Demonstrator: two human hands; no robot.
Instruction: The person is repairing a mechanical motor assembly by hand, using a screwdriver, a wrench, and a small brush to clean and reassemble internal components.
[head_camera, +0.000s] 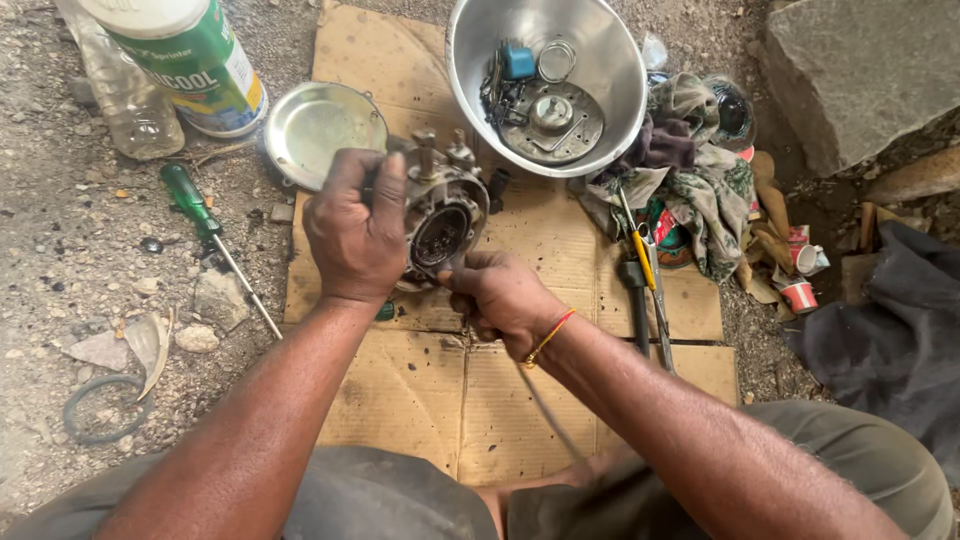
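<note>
Head view: carburetor (443, 205) held up over the cardboard (520, 390), mid-scene. Cast metal, looks heavy and rigid, probably greasy; best gripped round the body, not the thin stems on top. Left hand (355, 230) clenched around its left side. Right hand (500, 295) closed on a tool handle, its tip at the lower rim. Steel bowl (470, 90) of parts far behind.

Left hand (357, 228) covers the near side of the metal part (445, 205); its back face unseen. Right hand (500, 295) closed around something, too hidden to identify. Green can (195, 55) and clear bottle (125, 95) cut by top edge. Bowl (610, 60) rim also cut; small pieces inside too tangled to tell apart. Dark cloth (890, 330) runs off right edge.
</note>
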